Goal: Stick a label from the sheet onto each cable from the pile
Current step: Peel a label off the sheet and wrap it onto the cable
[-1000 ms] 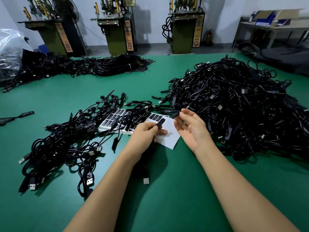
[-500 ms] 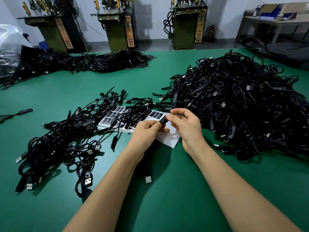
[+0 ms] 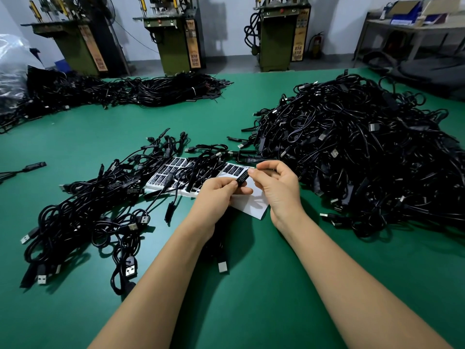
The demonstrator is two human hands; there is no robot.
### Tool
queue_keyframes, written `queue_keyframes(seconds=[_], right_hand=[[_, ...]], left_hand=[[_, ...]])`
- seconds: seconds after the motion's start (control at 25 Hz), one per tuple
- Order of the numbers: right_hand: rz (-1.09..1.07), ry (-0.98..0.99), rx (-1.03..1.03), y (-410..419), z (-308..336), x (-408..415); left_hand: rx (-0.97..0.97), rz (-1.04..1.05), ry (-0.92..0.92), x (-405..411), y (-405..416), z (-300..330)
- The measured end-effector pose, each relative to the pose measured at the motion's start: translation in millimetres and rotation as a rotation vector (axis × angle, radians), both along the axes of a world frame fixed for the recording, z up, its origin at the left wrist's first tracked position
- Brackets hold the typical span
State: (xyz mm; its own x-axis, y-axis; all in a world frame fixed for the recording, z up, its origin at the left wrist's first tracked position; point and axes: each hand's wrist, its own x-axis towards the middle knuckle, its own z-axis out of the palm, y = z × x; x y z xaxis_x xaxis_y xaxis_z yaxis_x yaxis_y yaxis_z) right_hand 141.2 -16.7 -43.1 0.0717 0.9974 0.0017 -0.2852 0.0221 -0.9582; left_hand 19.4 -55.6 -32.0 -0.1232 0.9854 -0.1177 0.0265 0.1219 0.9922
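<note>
Above the half-peeled white label sheet (image 3: 251, 201) on the green tabletop (image 3: 251, 285), left hand (image 3: 214, 197) pinching a black cable module (image 3: 242, 178), right hand (image 3: 278, 183) pressing a small black label onto it, probably mid-sticking, next smoothing flat, then dropping leftward among labelled black cables (image 3: 83, 212), unlabelled heap (image 3: 364, 152) beside.

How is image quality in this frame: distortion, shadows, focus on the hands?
Head view: wide-angle bending tilts the machines outward; soft shadows lie beside both forearms on the green table; left hand and right hand are sharp, but the label print is unreadable.
</note>
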Motion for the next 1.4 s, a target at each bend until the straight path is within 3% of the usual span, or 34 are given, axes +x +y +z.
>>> queue_keyframes(seconds=[0.8, 1.4], right_hand=[[0.012, -0.023, 0.041, -1.2, 0.1, 0.0], [-0.025, -0.037, 0.061, -4.0, 2.5, -3.1]], left_hand=[[0.04, 0.043, 0.197, 2.4, -0.7, -1.2], [0.083, 0.114, 0.194, 12.4, -4.3, 0.9]])
